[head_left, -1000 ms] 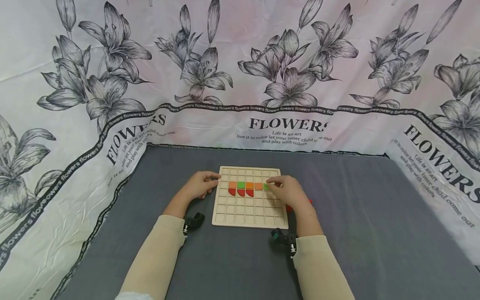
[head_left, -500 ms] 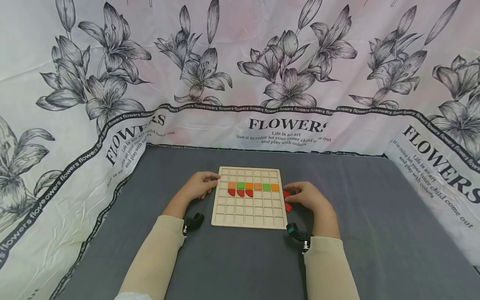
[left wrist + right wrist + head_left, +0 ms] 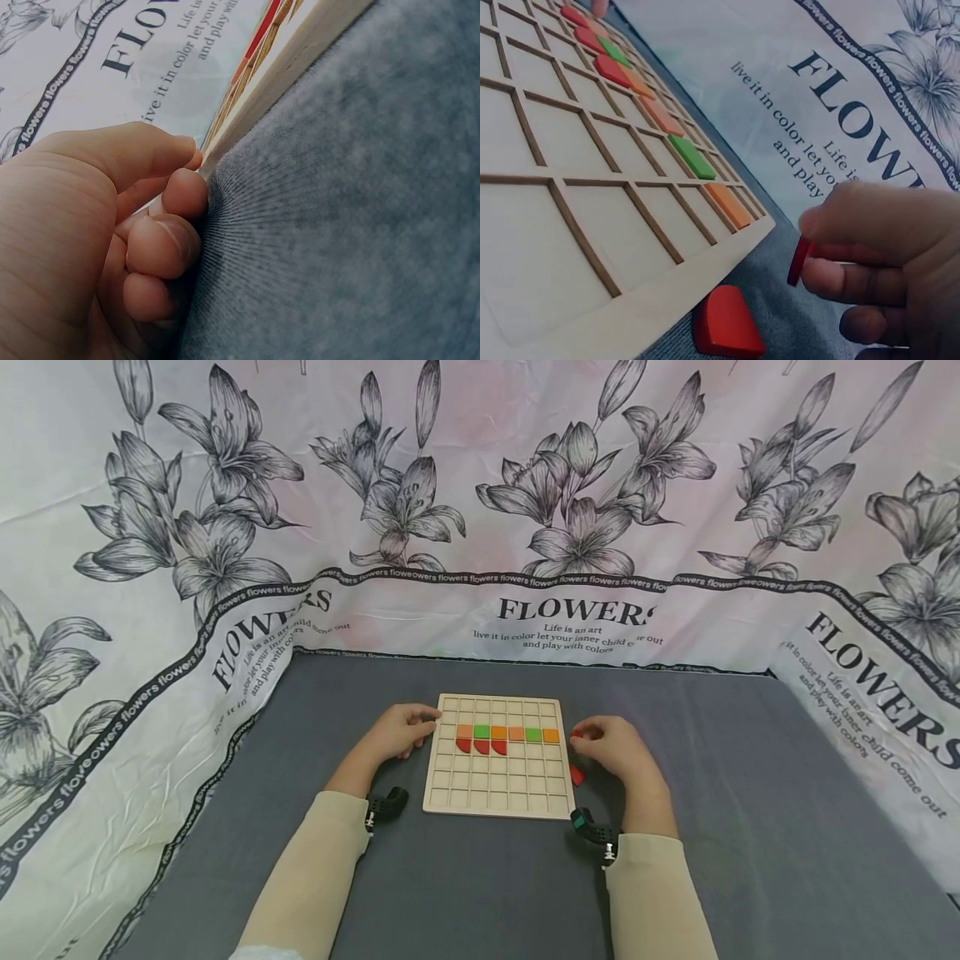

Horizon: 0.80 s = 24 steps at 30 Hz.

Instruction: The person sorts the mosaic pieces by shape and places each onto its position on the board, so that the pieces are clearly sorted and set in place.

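A square wooden grid board [image 3: 495,793] lies on the table in the head view. My left hand [image 3: 393,729] holds its left edge, thumb and curled index finger against the wood in the left wrist view. Just off the right edge, my right hand [image 3: 613,747] pinches a red quarter-circle tile [image 3: 799,260], seen nearly edge-on in the right wrist view. Another red quarter-circle tile [image 3: 726,322] lies beside the board below that hand. Orange, peach and green square tiles [image 3: 532,734] fill one row of cells. Under that row's left end sit three red quarter-circle tiles [image 3: 482,746].
A dark grey cloth [image 3: 465,885] covers the table. White fabric [image 3: 420,618] printed with flowers and lettering hangs at the back and along both sides. Each wrist wears a black camera mount [image 3: 592,827].
My right hand has withdrawn from the tile row to the board's right side and lifted a red tile there. An orange tile now shows at the row's right end. My left hand stays put.
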Motion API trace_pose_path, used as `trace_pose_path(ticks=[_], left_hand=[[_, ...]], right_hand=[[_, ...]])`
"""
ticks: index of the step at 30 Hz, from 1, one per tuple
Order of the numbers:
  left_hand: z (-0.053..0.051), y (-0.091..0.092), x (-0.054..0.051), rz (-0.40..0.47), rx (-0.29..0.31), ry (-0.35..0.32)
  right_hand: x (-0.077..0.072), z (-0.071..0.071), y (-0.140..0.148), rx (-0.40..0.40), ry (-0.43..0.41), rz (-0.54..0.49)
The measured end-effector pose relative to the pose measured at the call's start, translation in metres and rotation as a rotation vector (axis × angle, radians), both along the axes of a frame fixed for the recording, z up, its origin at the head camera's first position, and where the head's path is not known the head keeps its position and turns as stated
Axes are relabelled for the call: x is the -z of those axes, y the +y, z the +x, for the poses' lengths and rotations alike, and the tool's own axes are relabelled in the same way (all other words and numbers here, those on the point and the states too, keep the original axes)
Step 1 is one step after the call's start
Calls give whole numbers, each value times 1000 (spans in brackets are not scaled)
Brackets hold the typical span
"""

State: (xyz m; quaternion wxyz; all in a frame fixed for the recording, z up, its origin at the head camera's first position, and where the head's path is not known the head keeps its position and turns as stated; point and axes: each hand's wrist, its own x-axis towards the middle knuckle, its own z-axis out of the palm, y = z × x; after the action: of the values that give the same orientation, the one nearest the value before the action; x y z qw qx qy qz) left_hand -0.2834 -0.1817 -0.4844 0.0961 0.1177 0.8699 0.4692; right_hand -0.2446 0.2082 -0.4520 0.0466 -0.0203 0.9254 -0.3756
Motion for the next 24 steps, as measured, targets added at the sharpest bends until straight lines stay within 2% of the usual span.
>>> trace_pose_path(ticks=[4, 6, 12, 15, 18, 24], left_hand=[[0, 0, 0, 6, 4, -2], [0, 0, 0, 8, 3, -1], [0, 0, 0, 9, 0, 3], [0, 0, 1, 11, -5, 2], [0, 0, 0, 11, -3, -1], [0, 0, -1, 10, 1, -5]], right_hand=[[-5, 0, 0, 35, 6, -59], [-7, 0, -2, 26, -3, -94], [-12, -1, -11, -89, -45, -253], [-12, -1, -18, -141, -58, -290], [-11, -1, -27, -181, -43, -257], [-11, 3, -50, -246, 0, -109]])
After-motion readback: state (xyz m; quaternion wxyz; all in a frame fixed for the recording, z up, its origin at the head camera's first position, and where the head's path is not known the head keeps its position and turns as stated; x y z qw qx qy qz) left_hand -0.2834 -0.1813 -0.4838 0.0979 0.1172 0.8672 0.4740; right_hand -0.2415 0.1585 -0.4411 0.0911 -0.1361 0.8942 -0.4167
